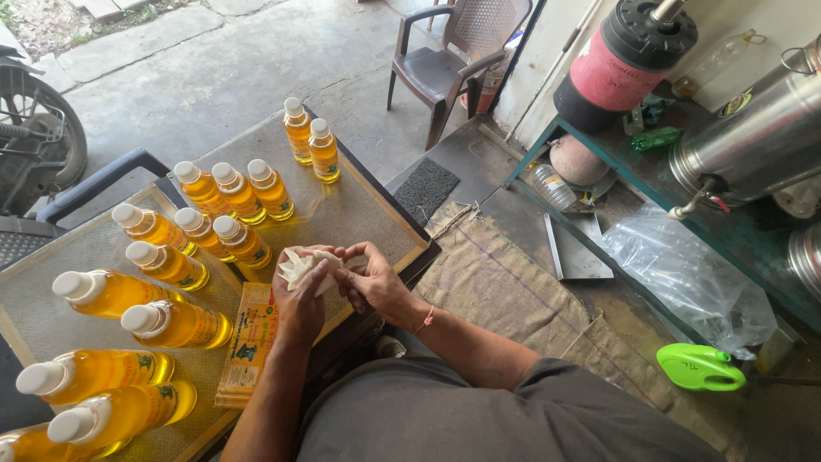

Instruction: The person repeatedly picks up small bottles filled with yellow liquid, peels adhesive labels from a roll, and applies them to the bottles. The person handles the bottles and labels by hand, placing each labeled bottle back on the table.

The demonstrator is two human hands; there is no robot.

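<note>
Apparently, the left hand (301, 295) and the right hand (369, 281) were both pinching a small white crumpled cloth (301, 263) beside the yellow plastic oil bottles (167, 265), seemingly unfolding it for wiping.

I wore a dark grey short-sleeved shirt, its sleeve ending above my right elbow, and both forearms were bare. A thin pinkish-red thread bracelet (425, 321) circled my right wrist, just behind my right hand (373, 282). My left hand (299, 299) carried nothing at the wrist.
</note>
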